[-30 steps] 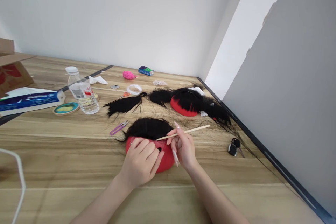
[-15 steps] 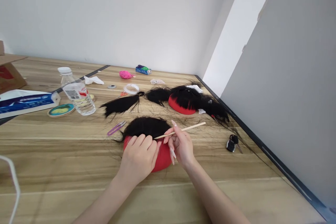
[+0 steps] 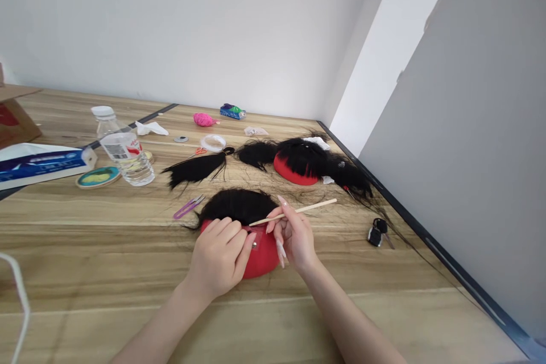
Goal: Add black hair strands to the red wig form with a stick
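Observation:
A red dome (image 3: 264, 259) with black hair (image 3: 239, 205) over its far side rests on the wooden table. My left hand (image 3: 220, 256) is closed on the dome's near left side, at the hair's edge; what its fingers pinch, if anything, is hidden. A small shiny spot shows on the red surface beside my left thumb. Between the thumb and fingers of my right hand (image 3: 294, 236) is a thin wooden stick (image 3: 313, 206), its pointed end touching the edge of the hair. The lower fingers of that hand hang at the dome's right side.
Purple snips (image 3: 187, 207) lie left of the dome. Beyond are a black hair bundle (image 3: 194, 169) and a second red dome (image 3: 294, 173) with hair. A water bottle (image 3: 128, 156) stands left; keys (image 3: 376, 233) lie right. A white cable (image 3: 24, 301) is at the left edge.
My left hand has shifted slightly left and its thumb has moved down, uncovering the shiny spot on the dome. The stick has barely moved in my right hand.

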Demonstrator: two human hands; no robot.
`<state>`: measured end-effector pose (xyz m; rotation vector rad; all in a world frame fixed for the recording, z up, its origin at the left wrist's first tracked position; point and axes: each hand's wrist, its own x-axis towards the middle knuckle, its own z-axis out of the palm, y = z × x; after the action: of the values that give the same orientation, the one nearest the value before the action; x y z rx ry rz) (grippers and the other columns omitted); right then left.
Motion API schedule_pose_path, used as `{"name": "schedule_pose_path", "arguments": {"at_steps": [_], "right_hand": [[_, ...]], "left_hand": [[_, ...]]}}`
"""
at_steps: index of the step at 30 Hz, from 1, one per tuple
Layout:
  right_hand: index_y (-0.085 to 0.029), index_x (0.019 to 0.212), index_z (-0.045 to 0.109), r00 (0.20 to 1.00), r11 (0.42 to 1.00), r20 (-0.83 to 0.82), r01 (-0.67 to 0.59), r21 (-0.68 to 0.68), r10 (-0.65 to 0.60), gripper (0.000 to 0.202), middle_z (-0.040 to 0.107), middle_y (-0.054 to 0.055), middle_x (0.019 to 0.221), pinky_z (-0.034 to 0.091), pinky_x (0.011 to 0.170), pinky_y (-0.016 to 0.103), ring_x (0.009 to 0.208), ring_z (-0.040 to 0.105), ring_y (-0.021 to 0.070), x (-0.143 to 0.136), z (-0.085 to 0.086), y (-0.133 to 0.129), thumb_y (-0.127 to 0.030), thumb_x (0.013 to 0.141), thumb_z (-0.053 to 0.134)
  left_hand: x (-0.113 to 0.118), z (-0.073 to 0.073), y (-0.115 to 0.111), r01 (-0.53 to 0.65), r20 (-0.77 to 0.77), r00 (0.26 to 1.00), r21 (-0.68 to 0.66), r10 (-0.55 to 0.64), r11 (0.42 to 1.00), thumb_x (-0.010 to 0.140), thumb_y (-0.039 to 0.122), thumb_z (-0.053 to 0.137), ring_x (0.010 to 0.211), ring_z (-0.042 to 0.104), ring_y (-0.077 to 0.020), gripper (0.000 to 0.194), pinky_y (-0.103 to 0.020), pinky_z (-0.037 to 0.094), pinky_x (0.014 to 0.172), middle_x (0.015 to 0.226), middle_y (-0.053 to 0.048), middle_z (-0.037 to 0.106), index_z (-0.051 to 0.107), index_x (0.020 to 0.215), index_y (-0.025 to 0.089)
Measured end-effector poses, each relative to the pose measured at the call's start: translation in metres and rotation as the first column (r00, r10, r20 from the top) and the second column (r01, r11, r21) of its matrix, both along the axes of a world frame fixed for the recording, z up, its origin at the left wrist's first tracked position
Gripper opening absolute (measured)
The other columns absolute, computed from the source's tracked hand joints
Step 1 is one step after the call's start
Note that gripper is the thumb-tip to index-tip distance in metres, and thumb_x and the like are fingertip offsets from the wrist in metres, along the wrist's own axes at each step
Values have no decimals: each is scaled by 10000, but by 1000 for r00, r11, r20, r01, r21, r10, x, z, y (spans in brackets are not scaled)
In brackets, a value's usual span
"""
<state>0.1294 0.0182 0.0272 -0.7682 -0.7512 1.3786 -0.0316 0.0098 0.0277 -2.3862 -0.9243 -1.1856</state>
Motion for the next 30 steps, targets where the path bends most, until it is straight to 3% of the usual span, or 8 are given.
{"name": "schedule_pose_path", "arguments": {"at_steps": [3, 8, 14, 30], "right_hand": [[-115, 638, 686, 1000, 1000, 11, 3, 13, -3, 367, 647, 37, 495, 302, 258, 149, 274, 405, 50, -1, -1, 0, -464, 750, 680], [-119, 647, 688, 1000, 998, 18, -16, 56, 15, 359, 649, 33, 509, 307, 249, 164, 281, 414, 61, 1, -3, -1, -460, 758, 667], [-128, 659, 692, 997, 991, -4, -82, 108, 83, 314, 671, 48, 565, 346, 261, 177, 313, 455, 78, 4, -5, -1, -426, 755, 659], [-125, 642, 674, 997, 993, -9, -71, 93, 72, 339, 657, 44, 530, 316, 258, 163, 306, 441, 72, 4, -5, 1, -435, 775, 646]], "left_hand": [[-1, 0, 1, -23, 57, 998, -25, 24, 999, 906, 99, 452, 604, 384, -158, 305, -313, 329, 582, 600, -12, 437, 490, 612, 168], [4, 4, 1, -176, -128, 974, 107, 189, 979, 907, 185, 522, 614, 415, -172, 313, -327, 307, 579, 602, -12, 457, 506, 594, 177], [8, 7, -2, -245, -185, 945, 148, 270, 958, 900, 192, 536, 637, 434, -186, 283, -332, 321, 593, 616, -21, 484, 539, 618, 178], [-4, 6, 2, -104, -211, 969, 120, 128, 987, 893, 153, 510, 622, 405, -178, 316, -331, 313, 590, 591, -16, 455, 509, 577, 180]]}}
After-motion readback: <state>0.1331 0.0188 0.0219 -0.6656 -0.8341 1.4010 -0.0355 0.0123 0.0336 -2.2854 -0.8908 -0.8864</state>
